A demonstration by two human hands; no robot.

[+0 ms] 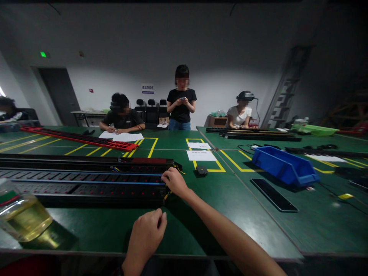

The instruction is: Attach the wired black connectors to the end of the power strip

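Note:
Long black power strips [120, 189] with small red dots lie side by side on the left half of the green table. One has blue edges [86, 177]. At the right end of the blue-edged strip, my right hand [174, 181] has its bent fingers closed on the strip's end; the fingertips are partly hidden. Short yellow and dark wires [166, 195] stick out just below that hand. Nearer the table's front edge rests my left hand [148, 232], curled into a loose fist below the strips, with nothing showing in it.
A bottle of yellow liquid [25, 216] stands at the front left. To the right are a blue bin [283, 165] and a dark phone [273, 194]. A small black box [201, 171] sits near paper labels [201, 155]. A red rack [86, 140] lies behind; several people are beyond the table.

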